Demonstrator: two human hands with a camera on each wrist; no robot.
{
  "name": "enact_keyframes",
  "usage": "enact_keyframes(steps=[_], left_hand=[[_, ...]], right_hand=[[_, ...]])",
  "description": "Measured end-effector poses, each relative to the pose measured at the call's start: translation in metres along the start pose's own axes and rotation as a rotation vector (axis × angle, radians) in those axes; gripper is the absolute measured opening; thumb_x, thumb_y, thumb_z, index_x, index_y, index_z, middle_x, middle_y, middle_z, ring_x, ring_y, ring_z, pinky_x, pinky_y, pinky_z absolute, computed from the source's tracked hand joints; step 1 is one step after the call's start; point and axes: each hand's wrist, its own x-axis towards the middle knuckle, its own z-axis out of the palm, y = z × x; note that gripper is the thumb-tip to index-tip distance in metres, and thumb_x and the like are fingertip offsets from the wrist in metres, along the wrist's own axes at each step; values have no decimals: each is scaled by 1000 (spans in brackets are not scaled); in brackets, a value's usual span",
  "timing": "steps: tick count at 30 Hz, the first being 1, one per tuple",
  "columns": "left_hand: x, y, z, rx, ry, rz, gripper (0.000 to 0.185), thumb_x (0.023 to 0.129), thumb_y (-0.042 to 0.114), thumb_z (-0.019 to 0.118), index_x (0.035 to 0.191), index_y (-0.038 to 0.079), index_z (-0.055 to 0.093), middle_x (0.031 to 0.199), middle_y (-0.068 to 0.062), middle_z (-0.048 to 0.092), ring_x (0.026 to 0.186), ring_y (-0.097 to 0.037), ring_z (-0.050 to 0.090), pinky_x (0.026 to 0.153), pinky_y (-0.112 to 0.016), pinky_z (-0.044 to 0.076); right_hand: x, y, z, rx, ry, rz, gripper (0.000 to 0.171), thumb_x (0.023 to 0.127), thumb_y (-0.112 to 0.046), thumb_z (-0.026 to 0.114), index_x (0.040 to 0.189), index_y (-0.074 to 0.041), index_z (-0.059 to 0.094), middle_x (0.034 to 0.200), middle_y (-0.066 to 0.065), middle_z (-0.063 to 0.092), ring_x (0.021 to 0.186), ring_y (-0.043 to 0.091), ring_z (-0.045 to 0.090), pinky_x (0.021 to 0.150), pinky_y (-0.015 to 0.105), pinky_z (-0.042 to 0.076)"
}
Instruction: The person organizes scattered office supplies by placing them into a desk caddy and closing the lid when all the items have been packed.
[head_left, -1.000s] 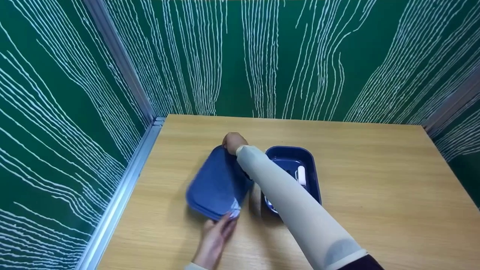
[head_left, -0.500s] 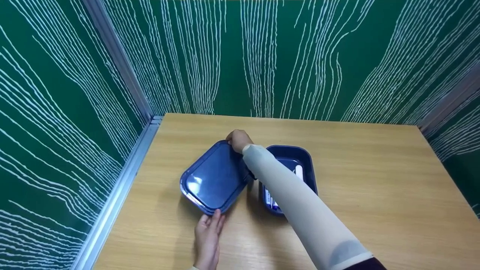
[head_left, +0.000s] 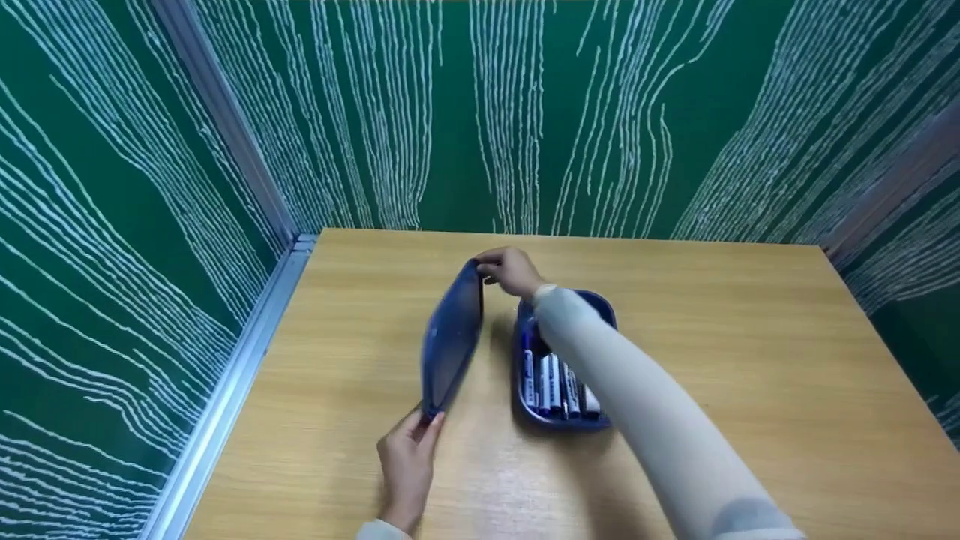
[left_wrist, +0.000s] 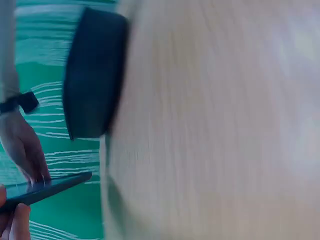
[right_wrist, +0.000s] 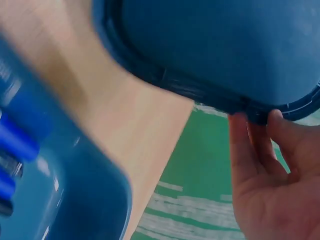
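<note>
A dark blue lid (head_left: pixel 451 337) stands tilted almost on edge above the table, left of a matching blue box (head_left: pixel 559 424). My left hand (head_left: pixel 409 461) pinches its near end between thumb and fingers. At the far end my right hand (head_left: pixel 514 271) pinches the rim; in the right wrist view the thumb and fingers of the right hand (right_wrist: pixel 280 175) grip the edge of the lid (right_wrist: pixel 210 50). Several markers (head_left: pixel 553 382) lie side by side in the near part of the box. My right forearm hides much of the box's right side.
The wooden table (head_left: pixel 712 322) extends around the box on both sides. Green panels with white wavy lines (head_left: pixel 600 135) rise behind and to the left, with a metal frame rail (head_left: pixel 240 375) along the left edge.
Both hands have turned the lid from nearly flat to almost upright, its left side swinging right. My right hand has moved slightly right, and more of the markers in the box now show.
</note>
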Motion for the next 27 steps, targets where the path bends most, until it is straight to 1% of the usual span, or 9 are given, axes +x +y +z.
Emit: enact_keyframes(steps=[4,6,9,12,14,16,19,23,27], left_hand=[[16,-2,-6,214,-75,375,41,75,-6,80,114,5,73,107,-11,73,92,-22,72,78,-19,55],[22,-2,-7,316,-105,560,48,71,-7,81,116,5,72,111,-10,72,95,-22,72,80,-21,55],[27,2,-6,458,-143,797,47,74,-6,78,118,6,71,114,-8,72,99,-19,71,82,-25,56],[29,10,-1,568,-190,964,37,84,-1,64,120,6,70,115,-7,71,103,-16,70,83,-27,56],[30,16,2,633,-231,1034,36,89,3,55,122,7,69,117,-7,71,106,-16,68,85,-27,56],[31,21,5,689,-271,1093,36,90,3,52,122,7,69,118,-7,70,108,-17,68,86,-27,55],[35,28,8,770,-325,1163,38,88,2,58,124,7,68,121,-7,69,111,-17,66,89,-27,54],[40,38,13,871,-378,1224,45,82,3,71,127,10,66,124,-5,68,115,-16,64,90,-26,54],[39,50,24,969,-412,1281,43,85,6,68,128,14,66,126,-1,67,117,-13,63,92,-24,52]], right_hand=[[-17,7,-27,227,0,65,33,102,-4,42,127,4,62,128,19,63,113,28,64,96,32,53],[-26,12,-38,293,0,104,39,103,-9,36,130,3,61,129,17,63,114,25,63,100,33,50],[-39,17,-50,239,13,158,41,103,-26,40,128,-3,65,126,12,64,112,22,61,104,36,46],[-51,22,-60,92,14,179,40,100,-34,50,128,-11,66,129,8,63,118,23,58,108,41,40],[-57,26,-65,14,8,172,39,99,-33,55,132,-14,64,135,7,61,126,24,54,111,44,38],[-61,31,-71,-19,3,157,40,99,-28,57,135,-13,61,138,9,58,129,26,52,113,44,37],[-68,39,-79,-63,13,140,38,100,-21,57,136,-9,60,138,12,58,128,28,54,110,44,41],[-76,50,-88,-114,49,135,35,99,-15,58,133,-7,62,133,13,61,125,28,56,107,43,44],[-82,60,-94,-208,78,91,33,97,-8,60,129,-2,64,131,18,62,126,32,55,107,44,43]])
